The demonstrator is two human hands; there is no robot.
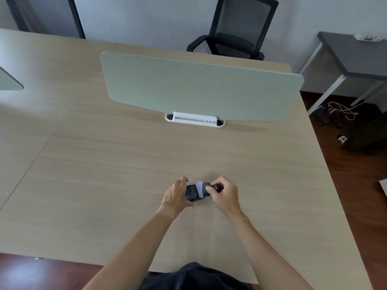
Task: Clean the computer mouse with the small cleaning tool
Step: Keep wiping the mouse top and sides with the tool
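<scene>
Two hands (left hand (177,195), right hand (225,194)), one mouse (193,194), one cleaning tool (216,187).

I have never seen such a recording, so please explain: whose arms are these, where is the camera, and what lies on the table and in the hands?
There is no machine here. A person wears a camera on the head, looking down at both arms. The left hand steadies a dark computer mouse on the wooden table. The right hand pinches a small dark cleaning tool against the mouse. Behind stand a pale green divider panel and a black chair.
</scene>
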